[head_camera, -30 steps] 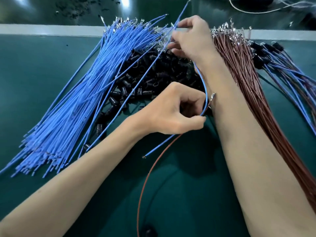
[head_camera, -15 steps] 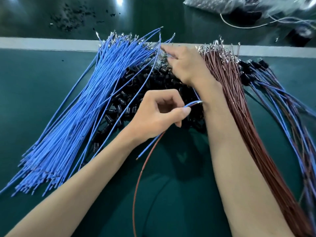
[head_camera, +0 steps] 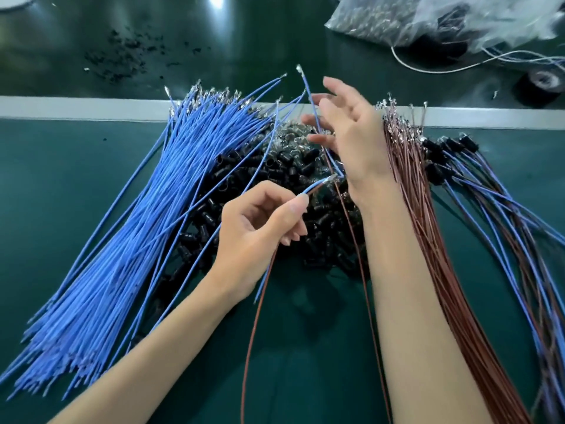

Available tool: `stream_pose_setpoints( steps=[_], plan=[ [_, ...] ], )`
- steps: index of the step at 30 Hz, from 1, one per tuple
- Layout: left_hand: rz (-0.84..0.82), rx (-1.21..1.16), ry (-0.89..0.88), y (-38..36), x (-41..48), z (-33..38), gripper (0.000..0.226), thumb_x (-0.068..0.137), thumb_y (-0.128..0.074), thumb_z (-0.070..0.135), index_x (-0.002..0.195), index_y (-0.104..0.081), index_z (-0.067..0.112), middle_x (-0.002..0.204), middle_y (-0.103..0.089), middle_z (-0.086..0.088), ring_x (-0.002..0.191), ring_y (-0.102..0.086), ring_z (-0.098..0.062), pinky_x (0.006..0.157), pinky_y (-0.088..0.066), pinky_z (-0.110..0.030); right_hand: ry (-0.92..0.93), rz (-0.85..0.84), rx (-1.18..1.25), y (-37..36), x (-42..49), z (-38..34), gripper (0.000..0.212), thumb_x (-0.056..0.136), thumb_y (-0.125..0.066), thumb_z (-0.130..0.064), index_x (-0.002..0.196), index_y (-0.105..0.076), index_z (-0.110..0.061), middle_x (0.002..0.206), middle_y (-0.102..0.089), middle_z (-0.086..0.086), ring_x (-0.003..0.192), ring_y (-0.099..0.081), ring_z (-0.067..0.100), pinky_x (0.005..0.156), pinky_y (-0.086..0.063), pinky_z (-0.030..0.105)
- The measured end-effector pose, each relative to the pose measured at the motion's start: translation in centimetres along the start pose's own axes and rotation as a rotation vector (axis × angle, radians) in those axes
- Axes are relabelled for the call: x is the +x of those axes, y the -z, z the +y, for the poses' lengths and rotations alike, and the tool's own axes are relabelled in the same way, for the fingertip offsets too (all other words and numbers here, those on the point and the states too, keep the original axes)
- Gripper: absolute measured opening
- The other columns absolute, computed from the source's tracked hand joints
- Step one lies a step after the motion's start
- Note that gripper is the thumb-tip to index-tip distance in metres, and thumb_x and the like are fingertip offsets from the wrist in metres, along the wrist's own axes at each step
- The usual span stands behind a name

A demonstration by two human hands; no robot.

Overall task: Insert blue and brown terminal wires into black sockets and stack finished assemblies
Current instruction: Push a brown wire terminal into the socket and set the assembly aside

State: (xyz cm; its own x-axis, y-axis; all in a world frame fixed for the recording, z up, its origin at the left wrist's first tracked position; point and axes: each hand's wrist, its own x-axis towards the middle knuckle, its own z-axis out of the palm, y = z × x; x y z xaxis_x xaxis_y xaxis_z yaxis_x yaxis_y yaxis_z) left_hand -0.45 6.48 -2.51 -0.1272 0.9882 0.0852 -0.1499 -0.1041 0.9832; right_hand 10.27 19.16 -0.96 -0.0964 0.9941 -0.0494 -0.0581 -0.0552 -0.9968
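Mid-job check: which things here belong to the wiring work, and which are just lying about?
Job: blue wires, brown wires, black sockets, finished assemblies, wire pair in left hand, raised blue wire in right hand.
Lying about: plastic bag, black roll, white cable, black crumbs.

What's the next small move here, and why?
Probably the right hand drops to the black sockets just under its fingers and picks one. The left hand pinches a blue wire and a brown wire, terminals side by side and pointing out, and no socket shows in either hand.
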Motion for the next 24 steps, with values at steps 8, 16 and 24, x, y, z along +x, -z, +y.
stream_pose_setpoints(
  steps=[8,16,24],
  plan=[
    [-0.027,-0.105,0.075,0.0,0.5,0.2,0.009,0.085,-0.069,0.014,0.076,-0.068,0.016,0.062,-0.065,0.001,0.055,-0.06,-0.012,0.055,-0.047,-0.017,0.235,-0.115,-0.335,2.8,-1.7,-1.2,0.014,0.094,-0.057,-0.013,0.1,-0.069,-0.016,0.135,-0.053,0.0,0.12,-0.051,-0.003,0.087,-0.04,0.004],
    [-0.479,0.462,0.166,1.3,3.3,4.3,0.015,0.085,-0.07,0.015,0.081,-0.066,0.001,0.067,-0.071,-0.003,0.059,-0.066,-0.015,0.062,-0.056,-0.025,-0.001,0.171,-0.238,2.3,-0.8,-0.7,0.016,0.09,-0.06,-0.008,0.086,-0.07,-0.02,0.085,-0.065,-0.005,0.065,-0.059,-0.002,0.075,-0.048,0.023],
    [-0.679,0.512,0.396,2.4,5.6,3.7,0.018,0.082,-0.07,0.02,0.083,-0.064,0.003,0.076,-0.074,-0.007,0.067,-0.069,-0.019,0.065,-0.056,-0.022,-0.013,0.198,-0.809,2.2,-2.0,-0.7,0.025,0.091,-0.057,-0.026,0.112,-0.07,-0.019,0.111,-0.069,0.001,0.103,-0.062,0.017,0.093,-0.05,0.031]
  ],
)
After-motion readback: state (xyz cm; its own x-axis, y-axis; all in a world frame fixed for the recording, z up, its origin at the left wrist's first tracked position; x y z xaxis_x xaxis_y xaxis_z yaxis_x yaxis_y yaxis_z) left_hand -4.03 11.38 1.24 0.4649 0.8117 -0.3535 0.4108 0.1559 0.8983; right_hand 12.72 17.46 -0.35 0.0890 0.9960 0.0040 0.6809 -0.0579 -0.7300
